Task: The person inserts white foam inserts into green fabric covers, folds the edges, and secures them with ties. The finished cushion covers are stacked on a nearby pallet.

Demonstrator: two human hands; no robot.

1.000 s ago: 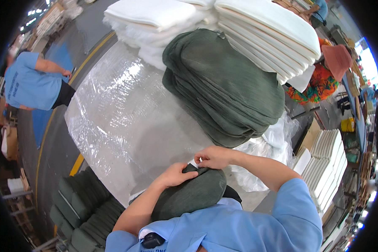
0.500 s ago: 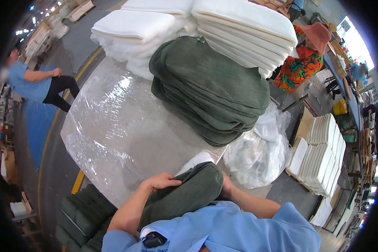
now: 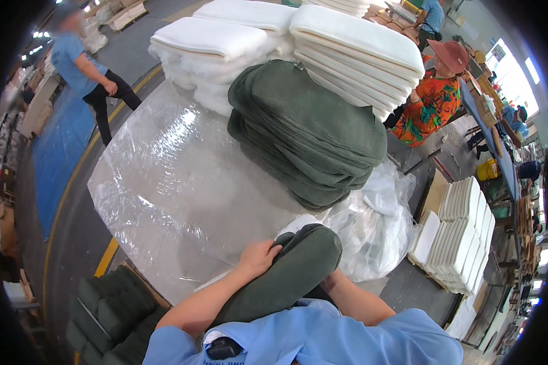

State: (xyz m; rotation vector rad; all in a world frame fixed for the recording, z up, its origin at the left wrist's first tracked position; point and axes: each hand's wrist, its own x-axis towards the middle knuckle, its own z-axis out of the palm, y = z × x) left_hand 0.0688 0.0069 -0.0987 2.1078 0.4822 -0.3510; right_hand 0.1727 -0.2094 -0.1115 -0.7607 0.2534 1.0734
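Close against my body is a dark green cushion cover (image 3: 280, 277), rounded at its far end and looking filled out. My left hand (image 3: 259, 258) grips its upper edge with the fingers curled over a fold. On the other side my right hand (image 3: 331, 280) presses against the cover's underside, its fingers mostly hidden behind the fabric. A white pad (image 3: 295, 224) shows just beyond the cover, partly hidden by it. Ahead on the plastic-wrapped table (image 3: 182, 176) lies a pile of flat dark green covers (image 3: 310, 128).
White foam pads (image 3: 359, 52) are stacked behind the green pile. Crumpled clear plastic (image 3: 371, 225) lies right of the table. More white pads (image 3: 456, 237) stand at right, and green cushions (image 3: 112, 310) at lower left. One person (image 3: 91, 73) walks at left; another (image 3: 432, 100) is at far right.
The cover has shifted right and its far end is lifted and turned. My left hand has moved right along its edge. The person at left has moved farther up the aisle.
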